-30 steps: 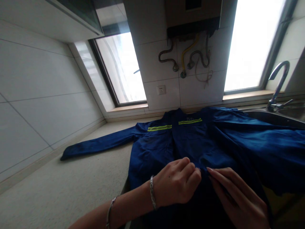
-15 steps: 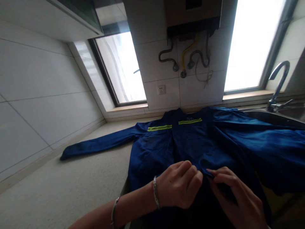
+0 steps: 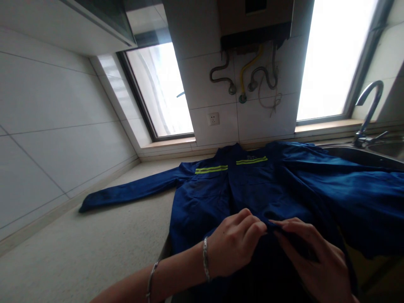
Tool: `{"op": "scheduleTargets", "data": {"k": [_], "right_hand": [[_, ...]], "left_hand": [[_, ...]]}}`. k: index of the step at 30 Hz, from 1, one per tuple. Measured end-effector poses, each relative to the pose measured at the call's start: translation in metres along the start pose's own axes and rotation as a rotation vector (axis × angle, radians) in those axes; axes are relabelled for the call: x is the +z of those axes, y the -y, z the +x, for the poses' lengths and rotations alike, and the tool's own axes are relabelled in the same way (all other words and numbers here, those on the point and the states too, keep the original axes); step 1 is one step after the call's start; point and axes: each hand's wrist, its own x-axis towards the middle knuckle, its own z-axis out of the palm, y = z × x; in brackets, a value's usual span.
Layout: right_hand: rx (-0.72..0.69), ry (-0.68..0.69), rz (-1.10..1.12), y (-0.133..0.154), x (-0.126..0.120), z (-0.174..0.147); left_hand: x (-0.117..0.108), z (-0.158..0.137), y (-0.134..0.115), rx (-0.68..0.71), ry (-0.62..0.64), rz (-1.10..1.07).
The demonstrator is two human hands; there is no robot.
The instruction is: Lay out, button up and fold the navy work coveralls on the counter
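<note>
A dark blue work jacket with yellow-green stripes across its chest lies spread over the counter, one sleeve stretched out to the left. At its lower front, my left hand is closed, its fingers curled round a bit of the cloth. Close beside it on the right, my right hand pinches the same edge of the jacket between thumb and fingers. A small fold of cloth shows between the two hands. Shadow hides the jacket's part below them. Two silver bracelets circle my left wrist and forearm.
The pale counter runs along the left wall. At the right are a sink and a curved faucet. A water heater with pipes hangs on the tiled wall between two windows, above a socket.
My left hand has turned slightly and its knuckles have shifted a little. The fingers of my right hand have moved slightly at the cloth edge. The jacket's upper part stays in place.
</note>
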Motion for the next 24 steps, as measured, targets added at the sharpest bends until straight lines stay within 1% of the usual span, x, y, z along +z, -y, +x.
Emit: {"op": "scheduleTargets", "data": {"k": [3, 7, 10, 12, 13, 15, 17, 18, 20, 22, 24], "right_hand": [[-0.088, 0.046, -0.022, 0.005, -0.002, 0.004], [-0.159, 0.079, -0.018, 0.009, -0.001, 0.006], [-0.182, 0.11, -0.008, 0.008, 0.001, 0.004], [-0.158, 0.111, -0.006, 0.006, 0.003, 0.002], [-0.135, 0.09, -0.006, 0.004, 0.004, 0.001], [-0.08, 0.022, -0.009, 0.002, 0.005, 0.0], [-0.024, -0.028, -0.014, -0.001, 0.007, 0.0], [0.003, -0.021, -0.015, -0.002, 0.007, 0.0], [0.035, 0.054, -0.01, -0.005, 0.007, 0.001], [0.008, 0.111, -0.001, -0.008, 0.007, 0.001], [-0.042, 0.101, -0.01, -0.01, 0.007, 0.001]], "left_hand": [[0.003, 0.0, 0.001, 0.038, -0.017, 0.111], [0.006, -0.002, 0.005, 0.109, -0.119, 0.174], [0.007, -0.004, 0.007, 0.159, -0.174, 0.157], [0.006, -0.004, 0.005, 0.166, -0.159, 0.14], [0.004, -0.003, 0.004, 0.155, -0.134, 0.129], [0.0, -0.002, 0.0, 0.104, -0.075, 0.089], [-0.003, 0.001, -0.003, 0.049, -0.043, 0.01], [-0.004, 0.003, -0.003, 0.019, -0.051, -0.043], [-0.006, 0.006, -0.003, -0.077, -0.093, -0.153], [-0.006, 0.008, -0.001, -0.208, -0.122, -0.232], [-0.007, 0.009, 0.002, -0.304, -0.111, -0.258]]}}
